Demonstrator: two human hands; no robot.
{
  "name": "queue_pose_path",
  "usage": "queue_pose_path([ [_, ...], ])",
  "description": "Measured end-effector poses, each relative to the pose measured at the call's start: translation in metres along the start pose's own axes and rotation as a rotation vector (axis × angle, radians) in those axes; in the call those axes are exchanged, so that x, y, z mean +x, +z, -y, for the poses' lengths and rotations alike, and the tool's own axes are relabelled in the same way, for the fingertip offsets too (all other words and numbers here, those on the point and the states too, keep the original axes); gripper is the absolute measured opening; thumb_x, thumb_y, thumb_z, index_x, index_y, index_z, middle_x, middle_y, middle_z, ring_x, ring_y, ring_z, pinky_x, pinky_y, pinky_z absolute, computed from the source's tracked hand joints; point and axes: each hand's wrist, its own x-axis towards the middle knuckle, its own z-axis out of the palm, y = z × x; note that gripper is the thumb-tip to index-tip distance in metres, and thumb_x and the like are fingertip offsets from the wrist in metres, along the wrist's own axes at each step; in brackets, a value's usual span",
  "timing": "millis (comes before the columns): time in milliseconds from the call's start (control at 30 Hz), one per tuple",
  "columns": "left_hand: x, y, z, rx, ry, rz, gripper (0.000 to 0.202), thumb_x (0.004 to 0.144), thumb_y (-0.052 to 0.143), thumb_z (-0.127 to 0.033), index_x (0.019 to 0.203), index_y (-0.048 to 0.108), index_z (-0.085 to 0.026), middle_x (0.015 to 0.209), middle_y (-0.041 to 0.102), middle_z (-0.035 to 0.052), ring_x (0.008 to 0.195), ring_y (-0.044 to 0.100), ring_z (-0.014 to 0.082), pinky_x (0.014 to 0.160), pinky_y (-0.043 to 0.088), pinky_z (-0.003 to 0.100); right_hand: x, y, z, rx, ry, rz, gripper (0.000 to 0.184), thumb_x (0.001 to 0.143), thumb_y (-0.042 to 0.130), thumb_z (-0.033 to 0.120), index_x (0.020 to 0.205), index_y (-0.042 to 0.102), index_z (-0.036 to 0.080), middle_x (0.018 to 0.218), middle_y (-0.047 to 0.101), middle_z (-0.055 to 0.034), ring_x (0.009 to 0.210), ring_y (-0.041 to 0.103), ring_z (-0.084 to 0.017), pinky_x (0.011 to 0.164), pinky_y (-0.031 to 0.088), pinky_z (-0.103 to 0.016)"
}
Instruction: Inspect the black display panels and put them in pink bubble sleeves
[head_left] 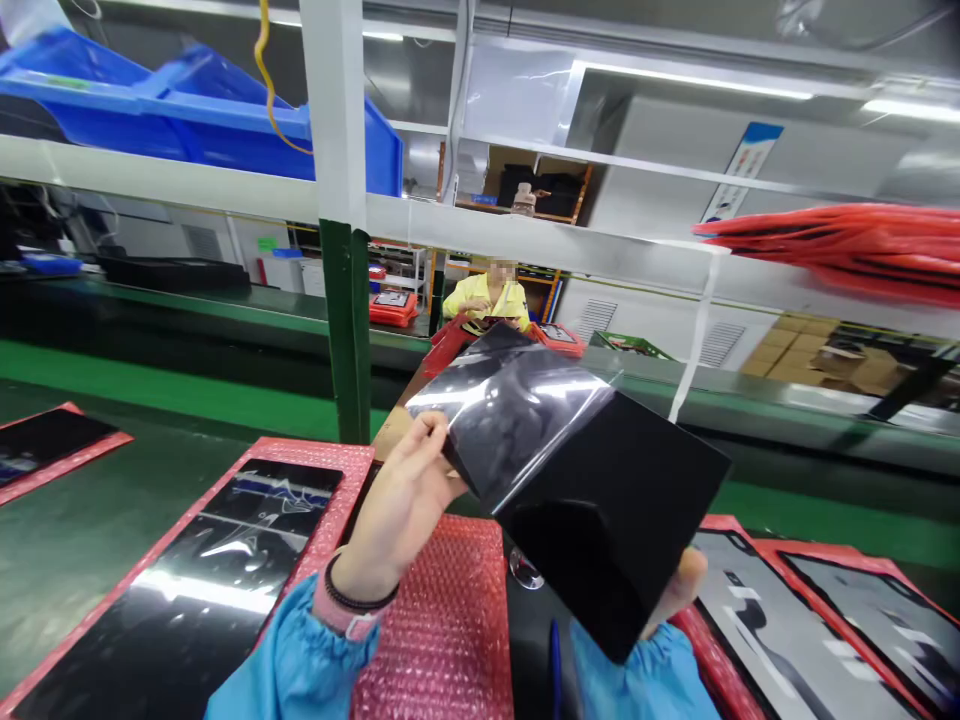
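Observation:
A glossy black panel [600, 510] is held up at chest height, tilted, in front of me. A clear protective film [517, 410] is partly peeled off its upper left part and curls away from it. My left hand [397, 510] pinches the film's edge between thumb and fingers. My right hand [679, 590] grips the panel's lower right edge from behind; only the thumb and part of the palm show. Both sleeves are light blue, and a dark band sits on the left wrist.
Red bubble-wrap pads [442, 620] lie below the hands. Black panels rest on red pads at left [217, 570] and right [817, 620]. A green-and-white post [346, 330] stands ahead. Blue bins [172, 100] sit on the upper shelf. A person in yellow [487, 300] works across the green conveyor [795, 410].

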Motion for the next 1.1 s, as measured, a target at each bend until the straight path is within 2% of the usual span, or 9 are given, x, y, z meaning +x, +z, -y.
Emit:
queue_pose_path([
  [100, 0.000, -0.001, 0.002, -0.113, 0.227, -0.252, 0.005, 0.086, 0.063, -0.020, 0.091, 0.062, -0.020, 0.093, 0.061, -0.0024, 0.088, 0.060, 0.0078, 0.080, 0.049, 0.016, -0.005, 0.025, 0.013, 0.115, 0.013, -0.066, 0.047, 0.065, 0.057, 0.079, 0.079, 0.075, 0.038, 0.086, 0.077, 0.0001, 0.112, 0.063, -0.032, 0.116, 0.027, -0.048],
  [167, -0.003, -0.003, 0.001, -0.090, 0.369, -0.327, 0.005, 0.087, 0.062, -0.021, 0.092, 0.063, -0.021, 0.093, 0.059, -0.0027, 0.090, 0.058, 0.0076, 0.080, 0.048, 0.015, -0.011, 0.045, 0.023, 0.158, 0.093, -0.069, 0.045, 0.068, 0.067, 0.066, 0.098, 0.074, 0.033, 0.110, 0.073, -0.0035, 0.127, 0.052, -0.032, 0.110, 0.037, -0.050],
  [267, -0.012, -0.001, 0.002, -0.026, 0.582, -0.333, 0.004, 0.090, 0.058, -0.026, 0.091, 0.062, -0.024, 0.093, 0.057, -0.0023, 0.091, 0.056, 0.0103, 0.082, 0.048, 0.020, -0.024, 0.067, 0.034, 0.126, 0.030, 0.117, 0.064, 0.077, 0.071, 0.044, 0.136, 0.048, 0.037, 0.145, 0.049, -0.0012, 0.136, 0.042, -0.028, 0.105, 0.044, -0.047],
  [333, -0.019, 0.003, 0.008, 0.023, 0.691, -0.331, 0.005, 0.091, 0.057, -0.027, 0.089, 0.061, -0.025, 0.088, 0.054, -0.0025, 0.086, 0.055, 0.0103, 0.080, 0.048, 0.020, -0.030, 0.075, 0.034, 0.063, -0.040, 0.212, 0.082, 0.078, 0.073, 0.033, 0.147, 0.029, 0.038, 0.155, 0.034, -0.0017, 0.137, 0.041, -0.025, 0.105, 0.045, -0.043],
  [500, -0.040, 0.018, 0.027, 0.124, 0.838, -0.368, 0.008, 0.089, 0.059, -0.034, 0.086, 0.057, -0.027, 0.081, 0.049, -0.0024, 0.077, 0.055, 0.0126, 0.074, 0.051, 0.024, -0.031, 0.075, 0.022, -0.142, -0.086, 0.122, 0.105, 0.071, 0.080, 0.031, 0.152, 0.012, 0.034, 0.152, 0.038, -0.0065, 0.130, 0.050, -0.026, 0.104, 0.046, -0.040],
  [633, -0.047, 0.024, 0.023, 0.112, 0.879, -0.328, 0.005, 0.090, 0.057, -0.031, 0.086, 0.056, -0.028, 0.077, 0.051, -0.0026, 0.067, 0.057, 0.0133, 0.067, 0.053, 0.028, -0.030, 0.069, 0.021, -0.138, -0.073, 0.133, 0.100, 0.072, 0.080, 0.029, 0.150, 0.019, 0.036, 0.154, 0.035, -0.0030, 0.131, 0.048, -0.022, 0.104, 0.046, -0.032],
  [800, -0.037, 0.015, -0.005, 0.049, 0.823, -0.305, 0.004, 0.091, 0.054, -0.027, 0.089, 0.057, -0.027, 0.087, 0.060, -0.0007, 0.084, 0.062, 0.0171, 0.075, 0.055, 0.031, -0.035, 0.062, 0.031, -0.058, -0.004, 0.215, 0.083, 0.077, 0.076, 0.029, 0.147, 0.031, 0.033, 0.150, 0.042, -0.0066, 0.126, 0.054, -0.023, 0.102, 0.048, -0.036],
  [1000, -0.016, -0.005, -0.029, -0.005, 0.756, -0.353, 0.006, 0.088, 0.055, -0.021, 0.087, 0.061, -0.023, 0.089, 0.065, -0.0009, 0.084, 0.063, 0.0143, 0.076, 0.055, 0.027, -0.043, 0.062, 0.039, -0.010, 0.089, 0.372, 0.058, 0.077, 0.075, 0.029, 0.131, 0.055, 0.033, 0.127, 0.064, -0.0077, 0.108, 0.065, -0.024, 0.093, 0.051, -0.039],
  [1100, -0.009, -0.012, -0.033, 0.003, 0.698, -0.361, 0.003, 0.085, 0.058, -0.021, 0.085, 0.061, -0.023, 0.088, 0.066, -0.0023, 0.084, 0.064, 0.0142, 0.077, 0.053, 0.026, -0.046, 0.064, 0.041, -0.035, 0.116, 0.427, 0.048, 0.075, 0.076, 0.033, 0.121, 0.063, 0.029, 0.100, 0.073, -0.0063, 0.092, 0.068, -0.024, 0.083, 0.053, -0.036],
])
